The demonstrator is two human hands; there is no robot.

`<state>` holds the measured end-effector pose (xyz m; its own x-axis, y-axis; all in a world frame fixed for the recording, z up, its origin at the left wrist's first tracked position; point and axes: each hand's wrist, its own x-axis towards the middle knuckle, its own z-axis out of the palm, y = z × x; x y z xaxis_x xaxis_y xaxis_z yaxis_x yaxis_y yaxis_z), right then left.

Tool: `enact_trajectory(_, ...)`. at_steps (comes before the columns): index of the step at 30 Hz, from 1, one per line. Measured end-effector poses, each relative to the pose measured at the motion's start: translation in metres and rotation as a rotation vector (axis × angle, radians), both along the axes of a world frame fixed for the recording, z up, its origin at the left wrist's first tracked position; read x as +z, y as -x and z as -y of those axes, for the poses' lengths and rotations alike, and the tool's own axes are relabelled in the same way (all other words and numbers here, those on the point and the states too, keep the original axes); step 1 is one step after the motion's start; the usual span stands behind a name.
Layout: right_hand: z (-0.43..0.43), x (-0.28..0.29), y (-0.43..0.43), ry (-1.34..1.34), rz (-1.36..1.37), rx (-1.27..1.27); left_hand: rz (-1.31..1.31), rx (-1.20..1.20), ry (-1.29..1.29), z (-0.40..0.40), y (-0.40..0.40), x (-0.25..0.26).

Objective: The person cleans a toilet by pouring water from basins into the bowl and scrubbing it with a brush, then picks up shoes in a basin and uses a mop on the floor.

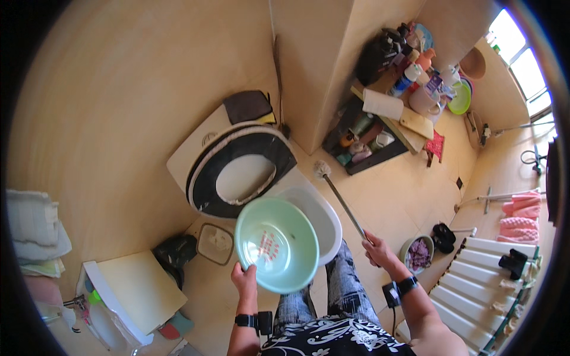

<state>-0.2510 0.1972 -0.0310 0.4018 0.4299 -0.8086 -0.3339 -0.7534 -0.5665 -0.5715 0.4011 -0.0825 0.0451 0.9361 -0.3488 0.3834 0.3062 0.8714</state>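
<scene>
With thumb and fingers on its near left rim, my left hand holds a pale green plastic basin. Red writing marks the bottom of the basin. My right hand grips the metal handle of a toilet brush, whose white round head points away from me over the floor. Beyond the basin stands a white toilet with its dark padded seat raised against the tank. The basin hides part of the toilet bowl's left and front side.
A waste bin and black bag stand left of the toilet. On the left is a white sink cabinet. A low shelf with bottles is at upper right; a small tub with purple cloth and a white radiator are at right.
</scene>
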Motion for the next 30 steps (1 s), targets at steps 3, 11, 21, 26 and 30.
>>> enact_trajectory(3, -0.071, -0.060, -0.052, -0.074, 0.020, 0.031, 0.140, 0.083, 0.133, 0.000, -0.009, -0.012)
enact_trajectory(11, -0.263, -0.182, -0.148, -0.204, -0.954, -0.456, 0.146, 0.030, 0.286, 0.015, -0.068, -0.026)
enact_trajectory(21, -0.337, -0.131, -0.195, -0.657, -0.714, -0.389, 0.026, -0.011, 0.217, 0.006, -0.181, -0.042)
enact_trajectory(26, -0.222, -0.119, -0.179, -0.532, -0.529, -0.330, -0.001, 0.002, 0.150, 0.010, -0.172, -0.036)
enact_trajectory(30, -0.115, -0.105, -0.145, -0.322, -0.296, -0.393, 0.002, -0.067, 0.131, 0.010, -0.150, -0.020)
